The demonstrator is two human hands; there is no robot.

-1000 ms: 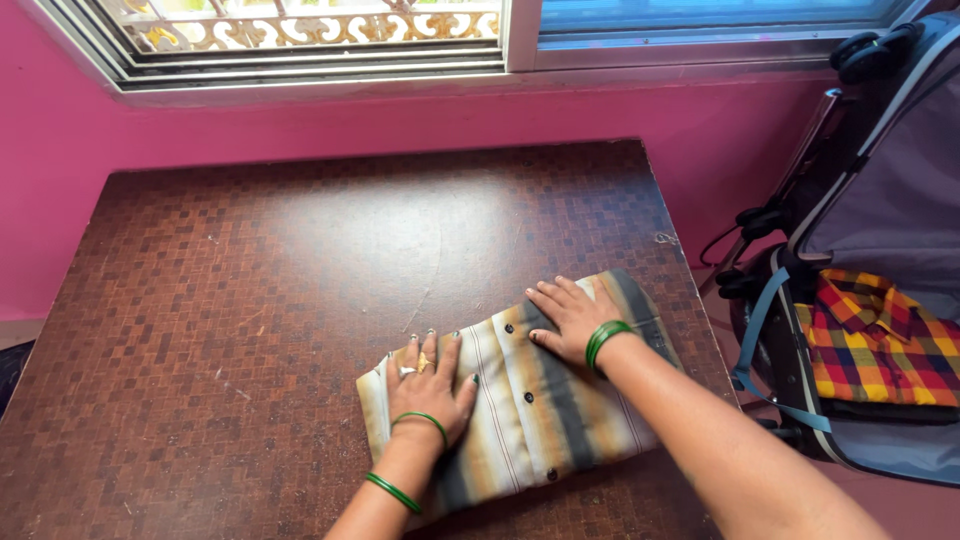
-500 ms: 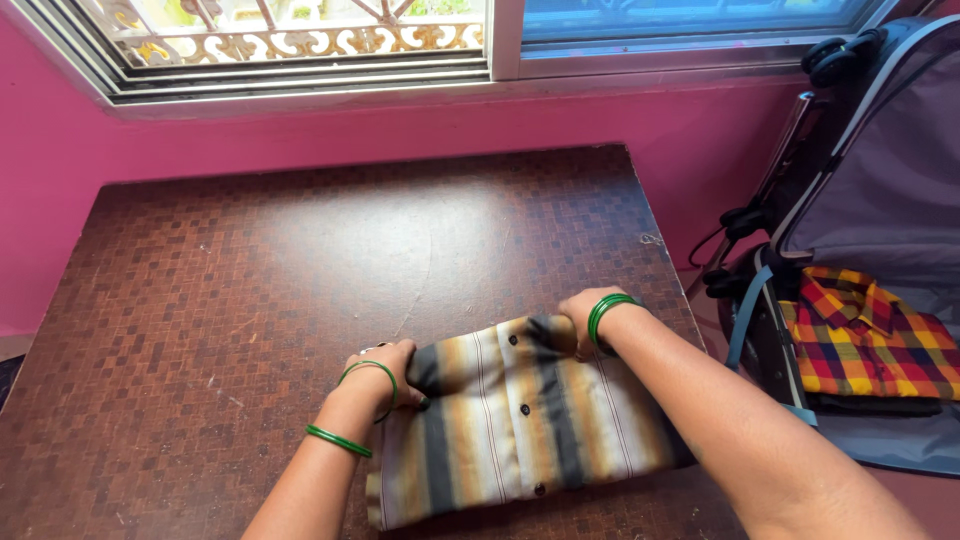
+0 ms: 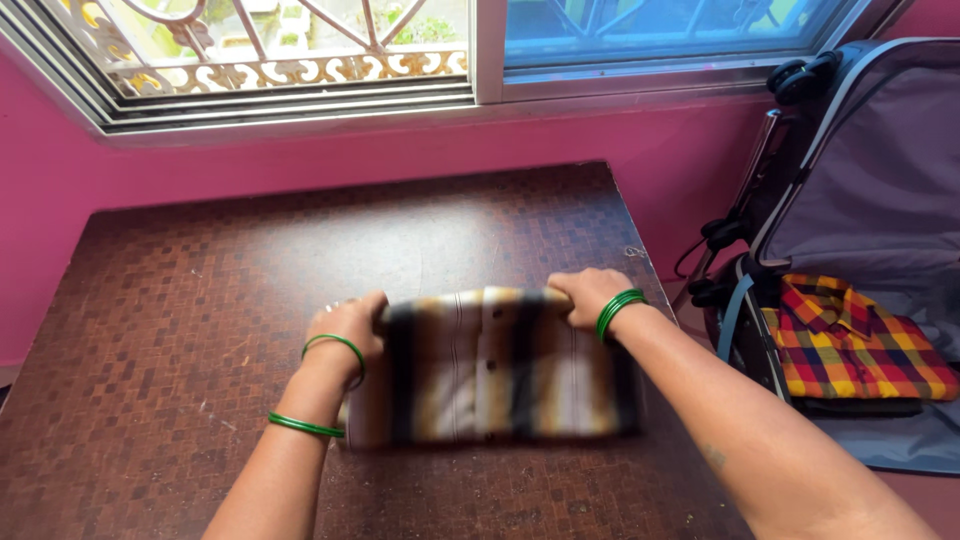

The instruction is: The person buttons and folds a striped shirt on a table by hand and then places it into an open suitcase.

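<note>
Lifted since a second ago, the folded striped shirt [image 3: 490, 365] hangs blurred over the brown table [image 3: 200, 300], long axis running left to right, left hand [image 3: 350, 325] and right hand [image 3: 590, 293] each gripping a far corner, equally near

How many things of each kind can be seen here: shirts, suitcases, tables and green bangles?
Shirts: 2, striped shirt in both hands, plaid shirt in the suitcase
Suitcases: 1
Tables: 1
Green bangles: 3 groups, two on the left arm, one on the right wrist
Total: 7
</note>
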